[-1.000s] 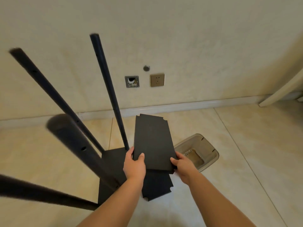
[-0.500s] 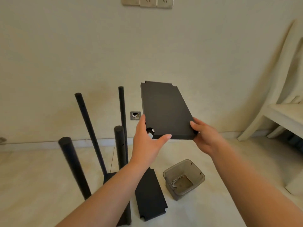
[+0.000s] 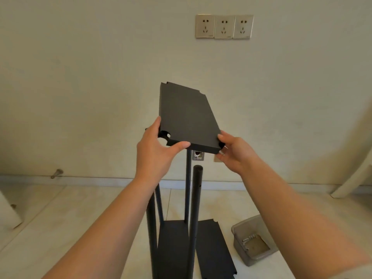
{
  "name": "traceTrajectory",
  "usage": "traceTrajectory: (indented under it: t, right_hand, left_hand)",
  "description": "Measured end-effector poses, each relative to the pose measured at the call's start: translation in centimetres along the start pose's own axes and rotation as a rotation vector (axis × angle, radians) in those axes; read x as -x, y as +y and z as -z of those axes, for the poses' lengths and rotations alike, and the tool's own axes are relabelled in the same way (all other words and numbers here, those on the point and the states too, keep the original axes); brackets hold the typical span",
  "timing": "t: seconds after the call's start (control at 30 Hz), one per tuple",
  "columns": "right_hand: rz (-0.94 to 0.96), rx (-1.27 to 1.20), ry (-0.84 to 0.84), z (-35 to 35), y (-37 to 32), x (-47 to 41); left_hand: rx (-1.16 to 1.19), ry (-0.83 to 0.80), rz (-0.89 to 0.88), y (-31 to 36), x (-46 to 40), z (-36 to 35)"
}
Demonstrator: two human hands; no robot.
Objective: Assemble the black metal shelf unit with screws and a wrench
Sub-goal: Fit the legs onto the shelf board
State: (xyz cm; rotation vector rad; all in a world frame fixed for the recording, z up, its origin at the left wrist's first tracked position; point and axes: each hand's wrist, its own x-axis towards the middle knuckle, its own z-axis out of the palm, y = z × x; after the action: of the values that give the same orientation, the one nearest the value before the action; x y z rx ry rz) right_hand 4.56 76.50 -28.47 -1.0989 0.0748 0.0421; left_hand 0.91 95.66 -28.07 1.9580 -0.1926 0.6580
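Observation:
I hold a black metal shelf panel (image 3: 186,115) flat in the air, above the tops of the upright black poles (image 3: 196,208). My left hand (image 3: 156,152) grips its near left corner, thumb along the front edge. My right hand (image 3: 234,153) grips the near right corner. The poles rise from a black base shelf (image 3: 171,244) on the floor. Another loose black panel (image 3: 213,250) lies on the floor to the right of the base.
A grey plastic tub (image 3: 253,240) with screws and a small wrench sits on the tiled floor at the right. The wall close behind carries three sockets (image 3: 224,26). A white chair leg (image 3: 350,182) is at the far right.
Both hands have lifted the panel from floor level to above the pole tops and shifted it right over them. My view has risen with it.

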Motion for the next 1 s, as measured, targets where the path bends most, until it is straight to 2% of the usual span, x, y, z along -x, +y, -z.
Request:
traceTrajectory:
  t: [0.3,0.57,1.0]
  right_hand:
    - [-0.142,0.262,-0.116,-1.5,5.3,-3.2]
    - [-0.189,0.103,-0.183,1.0,6.6,-3.5]
    - [-0.181,0.073,-0.059,2.9,7.6,-1.7]
  left_hand:
    - [-0.112,0.064,0.174,-5.6,1.9,1.2]
    - [-0.003,0.062,0.231,-7.1,3.3,-0.1]
    - [0.138,0.094,0.28,-7.9,5.3,-1.1]
